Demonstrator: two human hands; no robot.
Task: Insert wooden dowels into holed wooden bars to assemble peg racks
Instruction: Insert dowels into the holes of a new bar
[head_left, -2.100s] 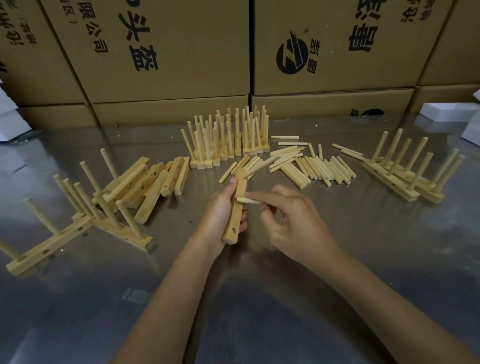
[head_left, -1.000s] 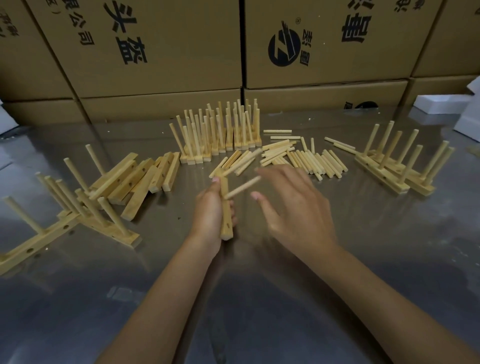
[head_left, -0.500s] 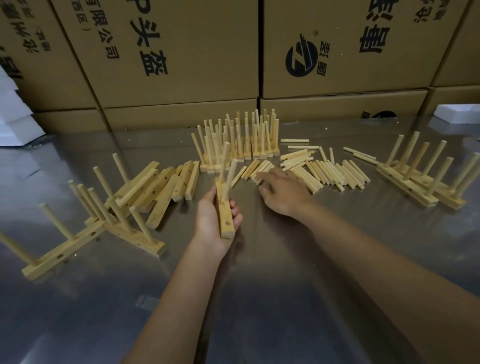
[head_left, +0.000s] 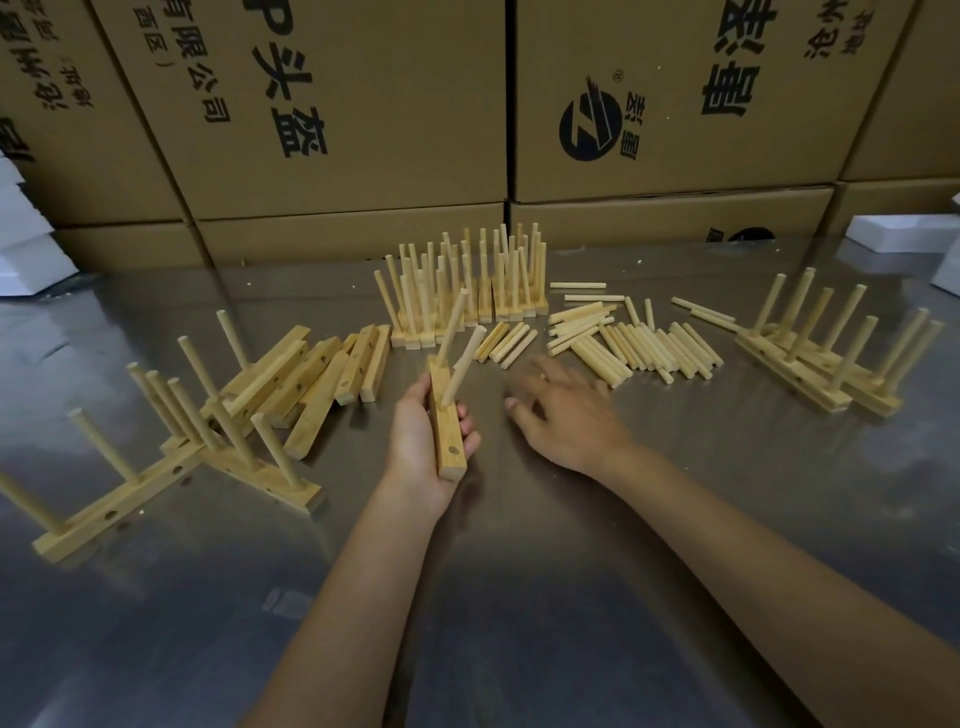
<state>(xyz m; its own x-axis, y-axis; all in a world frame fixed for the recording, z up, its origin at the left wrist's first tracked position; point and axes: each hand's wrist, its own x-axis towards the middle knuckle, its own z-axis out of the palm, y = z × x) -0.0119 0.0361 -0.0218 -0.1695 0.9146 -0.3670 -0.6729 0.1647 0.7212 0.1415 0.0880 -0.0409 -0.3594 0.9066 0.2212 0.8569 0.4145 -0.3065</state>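
Bar (head_left: 448, 439) lies gripped in the left hand (head_left: 423, 447), fingers curled round its underside, two dowels (head_left: 464, 364) standing in it (one hole near its close end shows empty). Right of the bar, the right hand (head_left: 563, 415) hovers palm down over the metal table (head_left: 519, 597), fingers loosely spread and blurred, holding nothing. Beyond the bar lie loose dowels (head_left: 628, 343) and finished racks (head_left: 467, 291); left of it, spare bars (head_left: 311, 374).
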